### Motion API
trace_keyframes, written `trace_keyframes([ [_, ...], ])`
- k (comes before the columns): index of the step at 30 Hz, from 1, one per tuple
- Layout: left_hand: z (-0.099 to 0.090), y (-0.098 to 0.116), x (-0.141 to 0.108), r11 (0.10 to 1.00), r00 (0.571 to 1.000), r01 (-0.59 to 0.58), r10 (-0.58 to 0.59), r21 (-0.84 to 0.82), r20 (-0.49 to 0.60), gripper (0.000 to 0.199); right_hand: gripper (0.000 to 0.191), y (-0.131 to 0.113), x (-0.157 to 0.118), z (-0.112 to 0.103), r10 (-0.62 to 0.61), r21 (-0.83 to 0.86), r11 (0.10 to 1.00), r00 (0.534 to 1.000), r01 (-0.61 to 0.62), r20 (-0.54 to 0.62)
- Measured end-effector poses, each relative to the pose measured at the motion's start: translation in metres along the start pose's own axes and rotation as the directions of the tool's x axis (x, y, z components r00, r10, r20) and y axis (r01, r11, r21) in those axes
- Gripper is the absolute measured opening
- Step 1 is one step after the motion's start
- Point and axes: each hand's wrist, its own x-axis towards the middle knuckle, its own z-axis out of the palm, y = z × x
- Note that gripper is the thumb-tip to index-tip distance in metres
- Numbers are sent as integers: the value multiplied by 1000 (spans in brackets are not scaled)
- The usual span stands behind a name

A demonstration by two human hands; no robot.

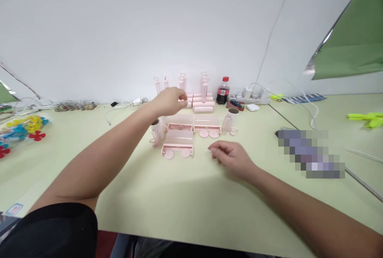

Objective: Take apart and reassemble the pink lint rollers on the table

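My left hand (170, 101) reaches over the back of the pink parts, its fingers bent beside the stacked pink rollers (204, 107); whether anything is between them is hidden. My right hand (231, 157) hovers at the table, fingers curled together, with nothing I can make out in them. Between the hands lie pink trays with round discs, one in front (178, 150) and one at the back right (207, 130). A clear pink-tinted bottle (226, 124) stands right of them. Behind the rollers stand slim clear tubes with heart-shaped tops (204, 90).
A cola bottle (223, 91) stands by the wall, beside a power strip (254, 100) and cables. Bagged coloured pieces (28, 126) lie far left. A blurred-out object (309, 154) and yellow-green parts (369, 118) lie to the right.
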Motion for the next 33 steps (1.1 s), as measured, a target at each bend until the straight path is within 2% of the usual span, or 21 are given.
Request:
trace_keyframes([
  [1, 4, 10, -8, 999, 999, -38, 39, 18, -31, 19, 21, -3, 4, -10, -110, -112, 989, 985, 95, -137],
  [2, 11, 19, -19, 999, 997, -43, 45, 21, -66, 21, 22, -5, 8, -21, -187, -209, 969, 943, 131, -276],
  [4, 31, 38, -45, 997, 996, -69, 70, 16, -58, 26, 23, -6, 20, -45, -277, -358, 928, 839, 107, -468],
  [6, 55, 55, -74, 995, 995, -100, 100, 9, 16, 27, 27, -4, 34, -68, -336, -486, 872, 793, 57, -509],
  [8, 74, 67, -100, 988, 984, -156, 155, 7, 91, 25, 34, 1, 47, -83, -362, -583, 812, 806, 26, -467],
  [10, 82, 69, -116, 984, 979, -179, 179, -9, 95, 24, 40, 6, 55, -88, -363, -614, 789, 827, 27, -429],
  [11, 80, 65, -120, 988, 987, -153, 154, -16, 50, 23, 41, 6, 56, -87, -360, -610, 792, 828, 27, -430],
  [13, 65, 47, -118, 999, 994, -37, 34, -26, -107, 21, 40, 2, 52, -79, -353, -576, 817, 812, 26, -465],
  [15, 44, 21, -109, 987, 936, 161, -158, -15, -313, 20, 36, -10, 43, -66, -347, -524, 850, 797, 45, -495],
  [16, 34, 8, -102, 967, 902, 253, -234, 4, -363, 20, 34, -17, 37, -59, -354, -503, 861, 801, 77, -482],
  [17, 25, -5, -96, 938, 883, 344, -309, 39, -354, 21, 32, -25, 30, -51, -359, -477, 871, 815, 118, -455],
  [18, 18, -16, -89, 901, 872, 429, -394, 68, -291, 23, 30, -32, 24, -44, -365, -447, 880, 827, 158, -427],
  [19, 13, -25, -83, 862, 858, 500, -479, 88, -186, 21, 29, -37, 19, -36, -374, -417, 887, 836, 197, -401],
  [21, 10, -36, -73, 810, 820, 567, -572, 150, -13, 19, 24, -43, 11, -22, -404, -377, 888, 837, 262, -370],
  [23, 12, -40, -64, 783, 790, 586, -609, 209, 67, 19, 20, -40, 7, -11, -444, -357, 879, 816, 316, -371],
  [25, 14, -41, -58, 773, 781, 584, -619, 247, 89, 20, 17, -30, 4, -5, -467, -332, 873, 805, 356, -365],
  [28, 7, -42, -57, 774, 786, 578, -613, 259, 77, 19, 15, -14, 3, -4, -447, -275, 888, 830, 368, -333],
  [30, -5, -40, -62, 773, 799, 587, -601, 242, -19, 17, 15, -8, 2, -7, -397, -220, 915, 850, 337, -346],
  [33, -28, -28, -77, 803, 796, 585, -545, 109, -263, 15, 17, -7, 2, -11, -283, -107, 959, 881, 262, -378],
])
